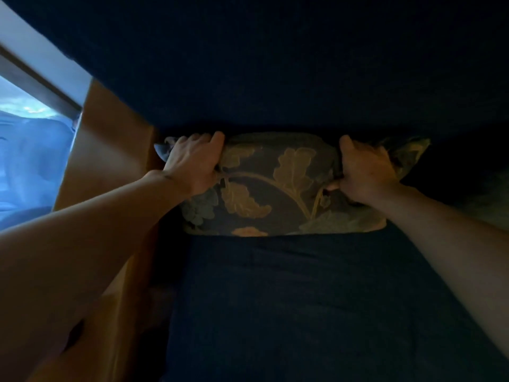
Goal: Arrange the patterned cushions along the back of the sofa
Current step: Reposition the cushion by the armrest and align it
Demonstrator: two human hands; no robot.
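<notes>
Head view, dim light. At frame centre I see one patterned cushion [278, 186], dark with pale leaf and stem figures, standing on its lower edge where the dark blue seat [303, 304] meets the dark blue backrest [275, 64]. Its top edge lies against the base of the backrest; its lower edge is hidden behind the front of the seat.

My left hand [194, 164], entering from the lower left, is closed on the cushion's upper left part: the fingers [203, 139] curl over the top edge and the thumb side presses the face, bunching the fabric a little. My right hand [366, 172], entering from the lower right, is closed on the upper right part in the same way, with fingers folded over the top edge and the thumb pinching a fold of cloth near the middle right. Both corners of the cushion stick out beyond the hands (the left corner greyish, the right one showing more leaf pattern).

Left of the cushion, an orange-brown panel [110, 150] runs from the middle left down to the lower left of the frame, just beside the seat. In the upper left, a bright bluish window [24, 150] with a pale frame is overexposed; I cannot tell what lies beyond it. At the right edge, a faint greyish shape beside the right forearm is too dark to identify.
</notes>
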